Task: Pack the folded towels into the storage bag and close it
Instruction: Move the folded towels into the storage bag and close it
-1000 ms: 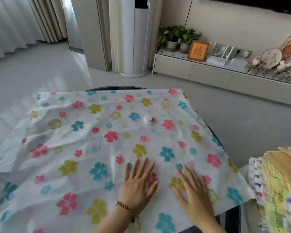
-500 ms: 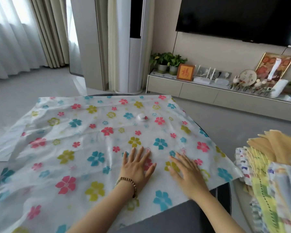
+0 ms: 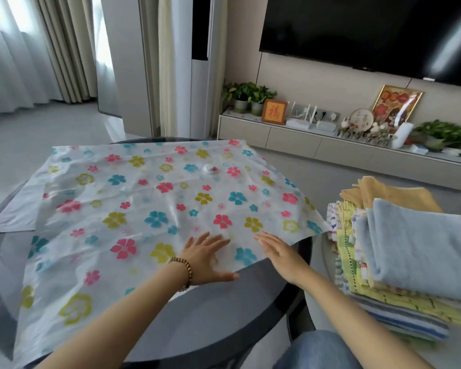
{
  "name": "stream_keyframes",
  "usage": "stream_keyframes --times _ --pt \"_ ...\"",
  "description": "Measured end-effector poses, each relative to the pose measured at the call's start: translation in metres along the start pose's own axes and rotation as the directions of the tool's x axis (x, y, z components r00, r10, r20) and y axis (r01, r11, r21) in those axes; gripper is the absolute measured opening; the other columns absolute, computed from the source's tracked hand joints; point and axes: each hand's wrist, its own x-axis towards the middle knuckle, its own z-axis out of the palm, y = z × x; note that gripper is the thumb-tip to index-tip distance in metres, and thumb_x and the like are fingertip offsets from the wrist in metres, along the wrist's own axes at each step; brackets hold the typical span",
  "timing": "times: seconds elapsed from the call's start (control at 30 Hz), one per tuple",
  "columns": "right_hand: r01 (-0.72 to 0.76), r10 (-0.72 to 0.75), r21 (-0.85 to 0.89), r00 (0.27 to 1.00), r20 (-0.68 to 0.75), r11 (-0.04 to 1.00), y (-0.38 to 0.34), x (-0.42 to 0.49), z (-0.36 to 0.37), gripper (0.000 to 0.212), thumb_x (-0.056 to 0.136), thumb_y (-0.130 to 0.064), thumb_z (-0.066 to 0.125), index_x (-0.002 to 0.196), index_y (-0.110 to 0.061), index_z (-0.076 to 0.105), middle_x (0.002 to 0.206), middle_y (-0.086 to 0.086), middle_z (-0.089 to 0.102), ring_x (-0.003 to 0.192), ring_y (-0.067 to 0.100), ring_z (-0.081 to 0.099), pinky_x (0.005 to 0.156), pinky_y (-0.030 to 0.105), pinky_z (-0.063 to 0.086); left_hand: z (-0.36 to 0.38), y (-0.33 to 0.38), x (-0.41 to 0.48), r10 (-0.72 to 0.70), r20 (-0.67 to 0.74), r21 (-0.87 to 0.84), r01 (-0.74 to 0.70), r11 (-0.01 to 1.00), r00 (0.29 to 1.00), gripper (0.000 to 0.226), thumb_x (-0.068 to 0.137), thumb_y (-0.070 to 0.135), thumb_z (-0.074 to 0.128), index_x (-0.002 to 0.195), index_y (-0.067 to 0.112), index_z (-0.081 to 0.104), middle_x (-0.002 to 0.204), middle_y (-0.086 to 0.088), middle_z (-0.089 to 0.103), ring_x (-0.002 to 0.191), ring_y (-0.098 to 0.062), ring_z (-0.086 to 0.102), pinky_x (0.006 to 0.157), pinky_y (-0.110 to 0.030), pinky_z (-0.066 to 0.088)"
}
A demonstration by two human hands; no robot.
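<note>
The storage bag [image 3: 149, 203], clear plastic printed with coloured flowers, lies flat across a round dark glass table [image 3: 224, 315], its white valve [image 3: 208, 169] near the far side. My left hand [image 3: 208, 258], with a bead bracelet at the wrist, rests flat on the bag's near right edge, fingers spread. My right hand [image 3: 282, 255] lies flat beside it at the same edge, holding nothing. A stack of folded towels [image 3: 399, 262], light blue on top with yellow and striped ones below, sits to the right of the table.
A low TV cabinet [image 3: 330, 145] with plants, frames and a router runs along the far wall under a black TV. A white tower unit [image 3: 200, 97] and curtains stand behind the table. My knee in jeans [image 3: 322, 350] shows at the bottom.
The view has tilted up and pulled back. Both hands have slid toward the near right edge of the bag while staying flat on it. More of the towel stack shows.
</note>
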Motion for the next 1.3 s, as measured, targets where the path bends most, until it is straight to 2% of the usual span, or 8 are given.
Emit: stream_keyframes --times 0.13,0.47,0.7,0.83,0.9,1.07,1.2,1.3 --pt "0.081 -0.065 -0.219 0.995 0.078 0.972 -0.002 -0.023 0.018 0.045 0.101 -0.044 0.027 0.142 -0.033 0.04 0.157 -0.011 0.025 0.146 0.006 0.011 0.118 0.029 0.002 0.01 -0.013 -0.031 0.05 -0.095 -0.019 -0.052 0.998 0.994 0.073 0.078 0.068 0.044 0.142 0.04 0.022 0.155 0.011 0.015 0.144 -0.011 0.005 0.119 -0.04 0.0" --pt "0.15 -0.155 -0.253 0.988 0.001 0.956 0.007 -0.028 0.032 0.041 0.099 -0.048 0.031 0.137 -0.04 0.045 0.153 -0.015 0.03 0.143 0.0 0.012 0.118 0.032 -0.002 0.017 -0.012 -0.036 0.064 -0.206 -0.137 -0.094 0.986 0.976 0.047 0.088 0.051 0.046 0.132 0.035 0.046 0.146 0.015 0.038 0.141 -0.01 0.022 0.115 -0.027 0.01" --pt "0.174 -0.176 -0.041 0.981 -0.08 0.984 -0.021 0.001 0.044 0.043 0.094 -0.051 0.042 0.121 -0.027 0.065 0.13 -0.012 0.058 0.126 0.01 0.045 0.111 0.037 0.031 0.014 -0.015 -0.032 -0.171 -0.299 -0.372 0.05 0.927 0.939 0.033 0.081 0.053 0.056 0.103 0.032 0.069 0.126 0.008 0.061 0.107 -0.009 0.06 0.089 -0.02 0.043" --pt "0.417 -0.45 -0.172 0.849 -0.278 0.892 -0.029 -0.015 0.054 0.036 0.095 -0.043 0.044 0.121 -0.027 0.063 0.137 -0.01 0.053 0.128 0.003 0.041 0.111 0.025 0.03 0.003 -0.011 -0.023 -0.272 -0.359 -0.498 0.063 0.865 0.893 0.025 0.084 0.045 0.057 0.08 0.026 0.073 0.088 0.003 0.074 0.08 -0.012 0.066 0.072 -0.022 0.048" --pt "0.491 -0.547 -0.249 0.79 -0.278 0.835 -0.027 -0.022 0.056 0.039 0.095 -0.045 0.042 0.121 -0.027 0.064 0.139 -0.008 0.052 0.128 -0.001 0.038 0.11 0.021 0.026 -0.009 -0.007 -0.018 -0.33 -0.348 -0.673 0.011 0.74 0.878 0.024 0.087 0.037 0.057 0.069 0.024 0.066 0.077 0.001 0.073 0.077 -0.014 0.069 0.076 -0.028 0.054" --pt "0.267 -0.281 -0.194 0.958 -0.05 0.944 -0.009 -0.023 0.043 0.043 0.101 -0.042 0.027 0.134 -0.031 0.053 0.146 -0.014 0.042 0.138 0.003 0.03 0.114 0.02 0.01 -0.052 0.015 -0.004 -0.424 -0.457 -0.828 -0.2 0.524 0.782 0.024 0.088 0.027 0.058 0.068 0.016 0.064 0.064 0.001 0.068 0.057 -0.007 0.065 0.055 -0.016 0.053" --pt "0.168 -0.155 0.111 0.981 -0.117 0.979 -0.016 -0.026 0.013 0.053 0.092 -0.056 0.024 0.13 -0.035 0.053 0.14 -0.024 0.039 0.132 -0.012 0.031 0.113 0.016 0.017 -0.081 0.04 0.008 -0.429 -0.482 -0.851 -0.291 0.437 0.764 0.023 0.088 0.027 0.058 0.071 0.013 0.065 0.066 0.0 0.068 0.051 0.001 0.062 0.051 -0.013 0.051" --pt "0.193 -0.158 0.239 0.974 -0.161 0.952 -0.035 -0.034 -0.023 0.044 0.088 -0.061 0.029 0.122 -0.047 0.052 0.139 -0.028 0.041 0.118 -0.031 0.03 0.095 -0.006 0.024 -0.093 0.061 0.018 -0.425 -0.49 -0.856 -0.328 0.4 0.761 0.023 0.088 0.027 0.058 0.072 0.012 0.066 0.067 -0.001 0.068 0.05 0.0 0.061 0.052 -0.013 0.052"
